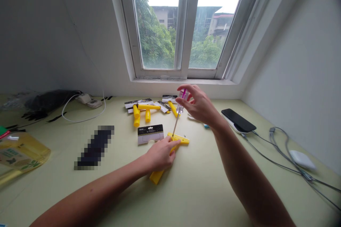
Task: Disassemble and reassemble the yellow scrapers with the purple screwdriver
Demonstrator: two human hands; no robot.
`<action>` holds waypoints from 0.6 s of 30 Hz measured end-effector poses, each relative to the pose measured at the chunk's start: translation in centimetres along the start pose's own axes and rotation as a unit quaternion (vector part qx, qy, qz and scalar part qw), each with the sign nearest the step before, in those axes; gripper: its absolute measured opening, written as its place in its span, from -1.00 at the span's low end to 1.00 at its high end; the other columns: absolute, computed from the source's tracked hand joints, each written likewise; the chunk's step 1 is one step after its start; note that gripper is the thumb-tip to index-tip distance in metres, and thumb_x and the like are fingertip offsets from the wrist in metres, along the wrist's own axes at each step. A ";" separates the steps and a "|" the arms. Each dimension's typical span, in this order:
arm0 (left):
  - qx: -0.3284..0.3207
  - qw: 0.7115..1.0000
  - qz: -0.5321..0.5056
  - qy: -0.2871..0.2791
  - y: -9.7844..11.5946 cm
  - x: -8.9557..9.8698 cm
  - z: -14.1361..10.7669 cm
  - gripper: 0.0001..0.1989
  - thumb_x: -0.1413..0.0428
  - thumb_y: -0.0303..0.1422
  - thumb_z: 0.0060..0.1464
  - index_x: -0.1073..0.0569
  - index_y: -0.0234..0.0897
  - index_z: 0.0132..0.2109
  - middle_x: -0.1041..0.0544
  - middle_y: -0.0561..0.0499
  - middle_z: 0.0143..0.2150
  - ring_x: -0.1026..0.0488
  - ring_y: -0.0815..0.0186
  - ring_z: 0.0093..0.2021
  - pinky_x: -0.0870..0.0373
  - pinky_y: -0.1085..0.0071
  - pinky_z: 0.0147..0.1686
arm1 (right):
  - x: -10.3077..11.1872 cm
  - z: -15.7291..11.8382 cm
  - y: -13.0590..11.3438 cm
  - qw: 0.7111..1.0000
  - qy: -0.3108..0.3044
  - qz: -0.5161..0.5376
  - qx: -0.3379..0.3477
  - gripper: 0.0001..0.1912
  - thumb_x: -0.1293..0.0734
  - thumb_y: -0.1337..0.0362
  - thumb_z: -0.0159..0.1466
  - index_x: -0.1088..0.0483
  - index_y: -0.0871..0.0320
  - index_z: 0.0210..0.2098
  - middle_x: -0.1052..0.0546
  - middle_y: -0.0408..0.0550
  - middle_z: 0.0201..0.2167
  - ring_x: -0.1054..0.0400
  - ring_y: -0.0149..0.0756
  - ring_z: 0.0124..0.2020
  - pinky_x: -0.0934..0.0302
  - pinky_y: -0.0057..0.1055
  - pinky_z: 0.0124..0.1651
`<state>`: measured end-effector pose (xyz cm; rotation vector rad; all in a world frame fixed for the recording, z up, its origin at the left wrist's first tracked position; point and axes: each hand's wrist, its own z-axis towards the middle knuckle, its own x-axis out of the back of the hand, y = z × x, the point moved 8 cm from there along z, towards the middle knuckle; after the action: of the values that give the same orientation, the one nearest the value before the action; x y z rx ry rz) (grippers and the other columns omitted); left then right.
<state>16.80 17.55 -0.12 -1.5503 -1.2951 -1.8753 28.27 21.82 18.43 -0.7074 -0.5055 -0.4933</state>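
Window light lay across the pale green desk (202, 198) as I watched the feed. My right hand (198, 104) pinched a clear-handled screwdriver (182, 98) between thumb and fingers, its shaft slanting down until the tip met a yellow plastic T-shaped part (181, 139). My left hand (160, 156) lay over that part on the desk; I could not tell whether it gripped or only pressed. A printed card (150, 134) sat just beside it, with more yellow pieces (147, 107) beyond.

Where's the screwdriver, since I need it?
In the head view, the screwdriver is in the right hand, tip down on the yellow plastic piece under the left hand.
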 end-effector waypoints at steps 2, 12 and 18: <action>0.003 1.000 0.002 -0.002 0.0 0.0 0.0 -0.50 0.05 -0.31 0.17 -0.22 0.10 0.26 -0.37 -0.01 -0.07 -0.43 0.26 -0.22 -0.35 0.35 -0.14 | 0.5 -0.1 -0.2 1.000 -0.011 -0.004 0.003 -0.66 -0.32 0.17 0.22 -0.37 0.00 0.00 -0.47 -0.07 -0.26 -0.37 -0.28 -0.36 -0.32 -0.25 -0.24; 0.003 1.000 0.008 -0.001 0.1 0.0 0.0 -0.49 0.06 -0.29 0.18 -0.20 0.10 0.27 -0.38 0.00 -0.08 -0.42 0.24 -0.19 -0.36 0.34 -0.15 | 0.5 -0.1 -0.5 0.999 0.014 0.039 0.016 -0.80 -0.33 0.29 0.17 -0.34 0.08 -0.19 -0.46 -0.08 -0.25 -0.39 -0.29 -0.31 -0.36 -0.30 -0.24; 0.010 1.000 0.012 -0.005 0.1 0.1 0.0 -0.50 0.06 -0.30 0.18 -0.21 0.08 0.27 -0.38 -0.01 -0.08 -0.42 0.25 -0.17 -0.34 0.36 -0.11 | -0.8 -0.3 -0.5 0.987 -0.023 0.161 0.004 -0.71 -0.22 0.42 0.19 -0.22 0.10 -0.09 -0.46 -0.06 -0.18 -0.45 -0.30 -0.24 -0.35 -0.29 -0.19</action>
<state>16.90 17.52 0.02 -1.5602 -1.2882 -1.8373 27.48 21.50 18.05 -0.7775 -0.4264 -0.1729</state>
